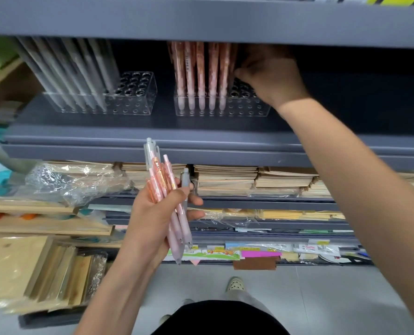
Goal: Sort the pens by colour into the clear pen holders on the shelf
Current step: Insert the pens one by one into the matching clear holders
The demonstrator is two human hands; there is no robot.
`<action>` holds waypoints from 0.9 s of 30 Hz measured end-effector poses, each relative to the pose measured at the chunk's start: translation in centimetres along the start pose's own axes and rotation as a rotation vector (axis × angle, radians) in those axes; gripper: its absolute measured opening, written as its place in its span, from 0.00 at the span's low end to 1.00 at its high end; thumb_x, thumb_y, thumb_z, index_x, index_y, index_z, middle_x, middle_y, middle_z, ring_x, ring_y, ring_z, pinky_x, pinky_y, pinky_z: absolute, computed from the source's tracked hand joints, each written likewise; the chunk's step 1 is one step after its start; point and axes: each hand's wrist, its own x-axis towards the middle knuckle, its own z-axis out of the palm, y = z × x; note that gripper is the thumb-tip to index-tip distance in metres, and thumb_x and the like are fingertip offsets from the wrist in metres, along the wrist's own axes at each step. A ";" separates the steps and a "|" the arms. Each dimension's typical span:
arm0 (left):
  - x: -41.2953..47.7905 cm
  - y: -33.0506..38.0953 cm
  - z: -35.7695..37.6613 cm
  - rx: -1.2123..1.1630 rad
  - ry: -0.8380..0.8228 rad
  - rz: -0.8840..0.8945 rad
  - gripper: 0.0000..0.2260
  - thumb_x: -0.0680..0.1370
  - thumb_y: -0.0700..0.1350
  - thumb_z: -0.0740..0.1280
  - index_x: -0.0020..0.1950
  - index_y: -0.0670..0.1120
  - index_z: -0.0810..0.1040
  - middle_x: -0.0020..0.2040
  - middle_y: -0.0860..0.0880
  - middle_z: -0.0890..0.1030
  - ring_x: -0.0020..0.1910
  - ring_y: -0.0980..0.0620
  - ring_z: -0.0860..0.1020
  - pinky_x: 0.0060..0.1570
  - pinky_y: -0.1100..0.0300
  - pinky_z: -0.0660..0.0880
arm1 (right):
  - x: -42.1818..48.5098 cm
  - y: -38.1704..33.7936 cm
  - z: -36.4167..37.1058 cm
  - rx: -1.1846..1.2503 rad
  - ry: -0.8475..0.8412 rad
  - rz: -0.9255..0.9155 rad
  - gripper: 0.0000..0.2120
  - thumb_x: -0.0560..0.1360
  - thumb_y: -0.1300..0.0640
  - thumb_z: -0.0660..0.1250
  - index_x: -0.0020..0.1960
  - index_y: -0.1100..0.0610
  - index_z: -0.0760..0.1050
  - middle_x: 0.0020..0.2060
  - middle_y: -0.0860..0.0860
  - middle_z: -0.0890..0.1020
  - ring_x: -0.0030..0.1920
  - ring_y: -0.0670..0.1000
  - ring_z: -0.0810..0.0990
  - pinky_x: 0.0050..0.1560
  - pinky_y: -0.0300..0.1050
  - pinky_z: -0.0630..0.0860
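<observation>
Nearest, the left hand [157, 213] grips a mixed bundle of pens [174, 223], pink with a few grey, fanned upward so the next can be picked off by colour. Beyond, on the grey shelf [128, 139], two clear holders stand apart. The left holder [138, 102] takes grey pens [80, 73], the right holder [249, 108] pink pens [201, 73]. There the right hand [271, 76] pinches one pen [233, 66] (shadowed, colour unclear) beside the pink row, seemingly to extend it.
</observation>
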 end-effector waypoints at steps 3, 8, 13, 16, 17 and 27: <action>-0.1 0.3 0.2 -0.012 -0.021 0.018 0.05 0.69 0.41 0.73 0.43 0.44 0.84 0.39 0.41 0.85 0.37 0.45 0.85 0.35 0.56 0.81 | -3.3 -0.2 -0.8 0.253 0.159 -0.031 0.04 0.73 0.58 0.71 0.46 0.50 0.81 0.40 0.44 0.83 0.45 0.43 0.81 0.53 0.38 0.77; -0.1 0.1 0.8 -0.057 -0.083 0.030 0.12 0.70 0.39 0.72 0.51 0.37 0.77 0.44 0.40 0.85 0.39 0.43 0.85 0.37 0.55 0.82 | -10.2 -1.3 -1.4 0.362 -0.312 -0.089 0.02 0.72 0.57 0.74 0.41 0.52 0.84 0.32 0.47 0.85 0.34 0.39 0.79 0.39 0.31 0.75; -0.2 0.0 1.5 -0.055 -0.139 0.019 0.15 0.71 0.39 0.71 0.54 0.33 0.76 0.44 0.40 0.85 0.40 0.42 0.85 0.39 0.55 0.82 | -12.8 -1.6 -0.9 0.345 -0.576 -0.090 0.04 0.73 0.57 0.74 0.45 0.57 0.85 0.37 0.52 0.85 0.38 0.49 0.82 0.46 0.45 0.79; -0.5 0.0 1.6 -0.045 -0.154 0.028 0.14 0.72 0.39 0.70 0.53 0.32 0.77 0.43 0.40 0.85 0.40 0.42 0.85 0.39 0.57 0.82 | -13.2 -1.7 -0.6 0.343 -0.638 -0.073 0.05 0.73 0.56 0.74 0.46 0.57 0.85 0.38 0.55 0.85 0.40 0.53 0.81 0.47 0.47 0.78; -0.6 0.2 1.6 -0.044 -0.158 0.022 0.14 0.72 0.40 0.70 0.53 0.32 0.77 0.43 0.39 0.85 0.40 0.42 0.85 0.39 0.58 0.81 | -13.3 -1.8 -0.5 0.357 -0.648 -0.071 0.05 0.73 0.56 0.74 0.46 0.57 0.85 0.38 0.55 0.85 0.40 0.52 0.82 0.47 0.46 0.78; -1.9 0.8 -3.0 0.022 -0.151 -0.005 0.14 0.75 0.44 0.68 0.56 0.37 0.81 0.52 0.39 0.85 0.53 0.42 0.84 0.52 0.57 0.81 | -13.8 -4.1 2.1 0.639 -0.446 -0.016 0.03 0.77 0.64 0.68 0.47 0.61 0.80 0.34 0.52 0.82 0.30 0.49 0.78 0.30 0.39 0.74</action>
